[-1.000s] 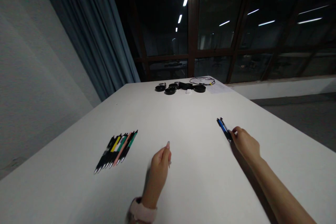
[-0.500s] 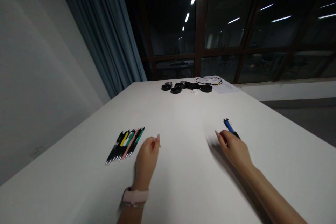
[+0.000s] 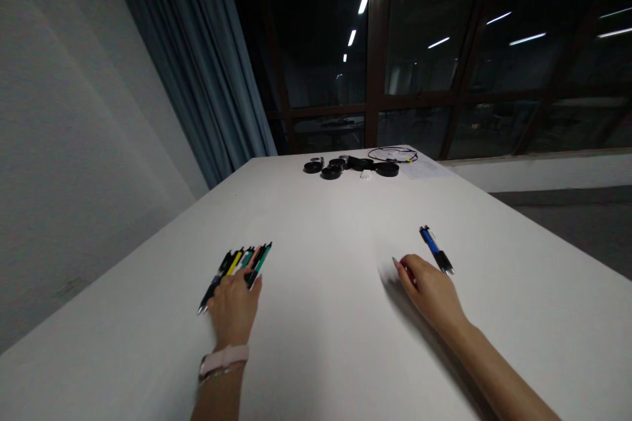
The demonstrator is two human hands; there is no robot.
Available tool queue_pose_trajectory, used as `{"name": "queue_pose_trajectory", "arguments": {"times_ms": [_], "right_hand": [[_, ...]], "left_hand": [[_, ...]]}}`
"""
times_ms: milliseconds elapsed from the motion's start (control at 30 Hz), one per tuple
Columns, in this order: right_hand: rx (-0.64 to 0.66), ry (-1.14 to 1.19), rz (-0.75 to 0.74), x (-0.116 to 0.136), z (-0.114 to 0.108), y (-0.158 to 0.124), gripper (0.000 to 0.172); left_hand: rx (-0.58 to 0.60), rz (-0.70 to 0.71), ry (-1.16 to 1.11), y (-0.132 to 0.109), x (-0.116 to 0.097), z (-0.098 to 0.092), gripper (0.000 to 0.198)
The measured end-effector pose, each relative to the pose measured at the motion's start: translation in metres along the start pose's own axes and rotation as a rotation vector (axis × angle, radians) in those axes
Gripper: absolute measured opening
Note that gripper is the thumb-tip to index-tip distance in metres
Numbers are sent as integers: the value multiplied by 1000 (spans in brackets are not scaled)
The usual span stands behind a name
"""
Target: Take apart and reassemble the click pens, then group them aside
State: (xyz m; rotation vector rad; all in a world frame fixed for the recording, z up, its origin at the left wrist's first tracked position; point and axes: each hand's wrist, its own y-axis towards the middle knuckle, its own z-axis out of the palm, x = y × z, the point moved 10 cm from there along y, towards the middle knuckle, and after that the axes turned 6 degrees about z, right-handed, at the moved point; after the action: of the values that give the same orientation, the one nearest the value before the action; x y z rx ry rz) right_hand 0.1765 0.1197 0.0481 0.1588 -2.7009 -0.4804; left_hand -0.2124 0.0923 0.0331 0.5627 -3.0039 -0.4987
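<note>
A row of several pens [image 3: 245,258] with black, yellow, green and pink barrels lies on the white table [image 3: 336,276] at the left. My left hand [image 3: 234,307], a pale watch strap on its wrist, lies on the near ends of these pens, fingers pressed together over one of them. To the right lie two blue-and-black pens [image 3: 435,250] side by side. My right hand [image 3: 428,288] rests on the table just near-left of them, not touching them. Its fingers are loosely stretched toward the left and hold nothing.
At the table's far end lie several black round items [image 3: 340,166], a coiled black cable [image 3: 392,154] and a sheet of paper [image 3: 424,168]. A grey wall and a blue curtain [image 3: 197,79] stand at the left. Dark windows are behind, and the table's right edge drops to the floor.
My left hand has moved left and forward onto the row of pens. My right hand has let go of the blue pens and drawn back toward the left.
</note>
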Motion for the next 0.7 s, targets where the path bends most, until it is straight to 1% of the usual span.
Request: {"name": "queue_pose_trajectory", "arguments": {"times_ms": [67, 167, 433, 533, 633, 700], "right_hand": [[0, 0, -7, 1, 1, -1, 33], [1, -5, -18, 3, 1, -1, 33], [50, -77, -42, 8, 6, -3, 30], [57, -88, -52, 9, 8, -4, 29], [70, -92, -60, 11, 9, -4, 28], [85, -95, -63, 13, 11, -4, 27]], "left_hand": [[24, 3, -3, 1, 1, 4, 38], [40, 15, -9, 1, -2, 4, 35], [74, 112, -4, -3, -25, 2, 35], [59, 180, -58, -7, -45, -5, 36], [-3, 288, -166, -16, -79, -18, 37], [-23, 348, -220, -26, -104, -23, 34]]}}
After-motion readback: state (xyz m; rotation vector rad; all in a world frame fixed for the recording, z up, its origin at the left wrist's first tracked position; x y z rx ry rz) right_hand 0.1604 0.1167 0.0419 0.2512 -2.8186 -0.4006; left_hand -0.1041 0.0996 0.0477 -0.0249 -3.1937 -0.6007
